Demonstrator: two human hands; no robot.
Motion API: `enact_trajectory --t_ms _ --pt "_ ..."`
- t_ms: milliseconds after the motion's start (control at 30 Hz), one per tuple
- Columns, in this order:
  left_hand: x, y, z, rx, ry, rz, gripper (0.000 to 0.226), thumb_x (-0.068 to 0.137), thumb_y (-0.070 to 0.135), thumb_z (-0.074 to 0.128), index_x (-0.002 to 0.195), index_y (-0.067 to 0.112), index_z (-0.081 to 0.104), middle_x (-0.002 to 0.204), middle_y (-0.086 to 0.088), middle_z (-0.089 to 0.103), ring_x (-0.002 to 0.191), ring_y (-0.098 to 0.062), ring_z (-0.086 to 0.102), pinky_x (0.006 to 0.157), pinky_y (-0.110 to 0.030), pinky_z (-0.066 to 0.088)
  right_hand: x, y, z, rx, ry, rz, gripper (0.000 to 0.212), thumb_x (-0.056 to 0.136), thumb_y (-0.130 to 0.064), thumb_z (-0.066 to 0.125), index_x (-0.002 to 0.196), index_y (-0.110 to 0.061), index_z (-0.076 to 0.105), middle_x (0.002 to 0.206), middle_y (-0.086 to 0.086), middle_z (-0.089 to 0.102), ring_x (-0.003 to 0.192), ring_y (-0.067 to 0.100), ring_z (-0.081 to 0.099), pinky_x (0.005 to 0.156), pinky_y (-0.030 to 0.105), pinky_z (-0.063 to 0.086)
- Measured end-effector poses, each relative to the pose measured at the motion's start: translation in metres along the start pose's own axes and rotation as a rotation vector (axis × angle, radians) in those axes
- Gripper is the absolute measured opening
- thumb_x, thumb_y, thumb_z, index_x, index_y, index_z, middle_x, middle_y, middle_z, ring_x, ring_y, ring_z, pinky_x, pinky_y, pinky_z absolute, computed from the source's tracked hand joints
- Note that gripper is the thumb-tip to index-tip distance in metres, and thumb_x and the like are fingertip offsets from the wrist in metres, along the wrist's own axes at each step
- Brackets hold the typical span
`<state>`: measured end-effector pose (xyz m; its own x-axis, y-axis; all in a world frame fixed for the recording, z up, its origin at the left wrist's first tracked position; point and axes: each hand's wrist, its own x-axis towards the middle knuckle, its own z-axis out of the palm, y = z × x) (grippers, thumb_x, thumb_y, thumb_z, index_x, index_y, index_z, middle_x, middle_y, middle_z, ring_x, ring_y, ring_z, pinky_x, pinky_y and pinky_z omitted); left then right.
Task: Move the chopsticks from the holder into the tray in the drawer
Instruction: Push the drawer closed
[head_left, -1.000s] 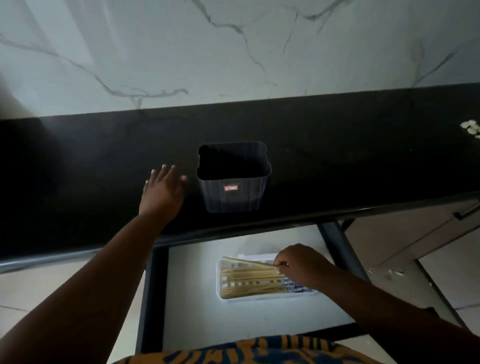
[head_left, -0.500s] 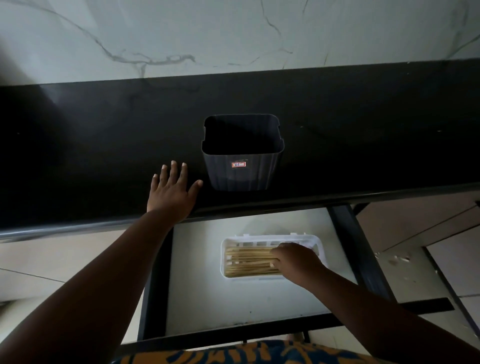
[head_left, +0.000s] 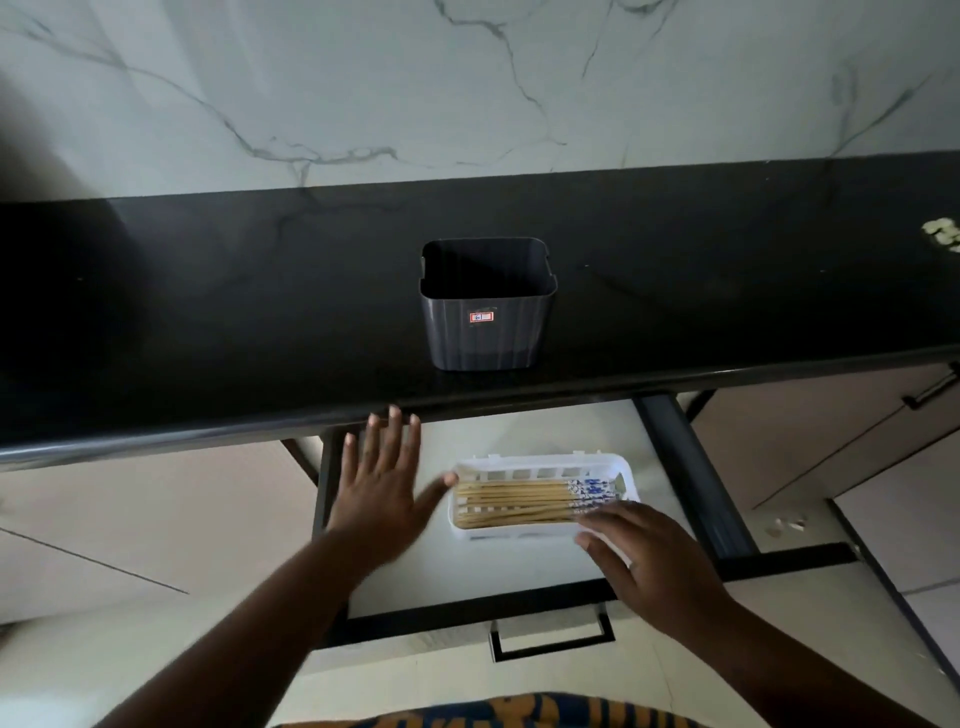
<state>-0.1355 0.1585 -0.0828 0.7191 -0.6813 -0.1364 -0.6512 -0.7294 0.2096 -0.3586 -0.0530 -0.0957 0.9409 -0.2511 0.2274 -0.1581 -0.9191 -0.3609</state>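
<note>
The near right corner of the white slotted plastic tray (head_left: 543, 531) is hidden under the fingers of the right hand (head_left: 644, 564), so whether they touch it cannot be told. The left hand (head_left: 382, 486) is blurred, fingers spread flat and holding nothing; its thumb reaches the tray's left end. The right hand is also flat and open, gripping nothing. The chopsticks (head_left: 519, 501), pale wood with blue-patterned ends, lie side by side in the tray, inside the open drawer (head_left: 467, 582). The dark, ribbed, squarish holder (head_left: 485, 322) stands on the glossy black counter (head_left: 208, 312), its bottom too dark to make out.
</note>
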Motion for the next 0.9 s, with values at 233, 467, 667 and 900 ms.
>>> enact_trajectory --t_ms 233,467,667,900 --pt "-0.106 0.022 0.057 0.154 0.114 0.048 0.083 0.09 0.071 0.022 0.152 0.017 0.014 0.16 -0.011 0.011 0.148 -0.027 -0.005 0.113 -0.049 0.006 -0.051 0.026 0.014 -0.168 0.084 -0.381 0.031 0.088 -0.026 0.056 0.116 -0.022 0.067 0.116 0.001 0.066 0.11 0.024 0.056 0.091 0.036 0.046" --pt "-0.138 0.032 0.086 0.254 0.2 0.017 0.086 0.088 0.068 0.028 0.152 0.011 0.016 0.159 -0.015 0.015 0.147 -0.033 0.007 0.116 -0.053 0.01 -0.093 0.058 -0.001 -0.369 0.018 -0.485 0.058 0.075 -0.006 0.04 0.127 -0.019 0.061 0.138 -0.003 0.057 0.116 0.026 0.057 0.091 0.036 0.045" --pt "-0.13 0.032 0.082 0.294 0.165 -0.014 0.086 0.088 0.07 0.025 0.149 0.01 0.025 0.157 -0.015 0.023 0.147 -0.032 0.007 0.115 -0.054 0.013 -0.1 0.052 0.001 -0.377 -0.113 -0.381 0.064 0.076 -0.014 0.039 0.139 -0.013 0.049 0.146 0.001 0.047 0.131 0.03 0.048 0.104 0.037 0.028" --pt "-0.097 0.023 0.071 0.307 0.147 -0.017 0.084 0.087 0.071 0.027 0.148 0.013 0.029 0.155 -0.013 0.025 0.147 -0.029 0.003 0.113 -0.058 0.014 -0.074 0.051 0.013 -0.42 -0.181 -0.291 0.067 0.076 -0.022 0.04 0.141 -0.011 0.045 0.15 0.006 0.04 0.137 0.036 0.031 0.109 0.043 0.02"
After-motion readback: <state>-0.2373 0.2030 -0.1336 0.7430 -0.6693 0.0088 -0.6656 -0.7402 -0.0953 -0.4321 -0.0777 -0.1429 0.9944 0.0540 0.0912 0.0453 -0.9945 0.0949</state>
